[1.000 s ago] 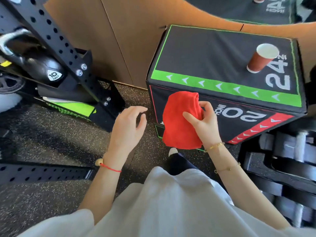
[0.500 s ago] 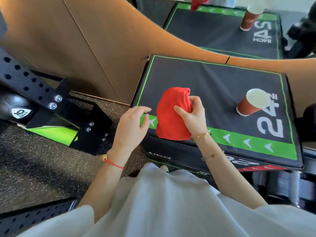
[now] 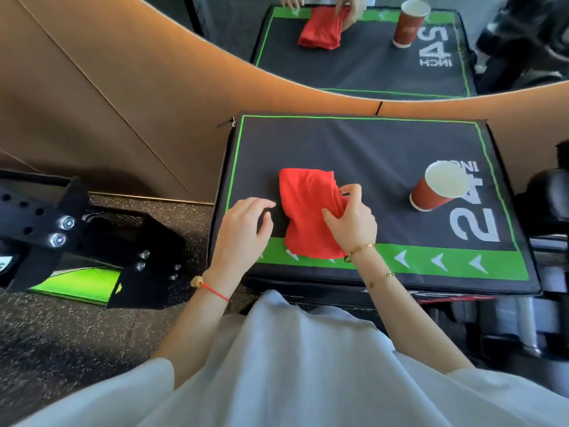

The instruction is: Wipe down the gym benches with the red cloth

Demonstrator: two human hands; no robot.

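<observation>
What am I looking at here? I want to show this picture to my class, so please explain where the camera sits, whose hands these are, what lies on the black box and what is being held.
No machine is involved: a person wears a camera on the head, looking down at their own two hands. The right hand holds a red cloth in its grip, laid on the padded black box marked 24. The left hand hovers beside the cloth, fingers relaxed, holding nothing. A red paper cup stands on the box to the right. The wall mirror behind repeats the scene.
</observation>
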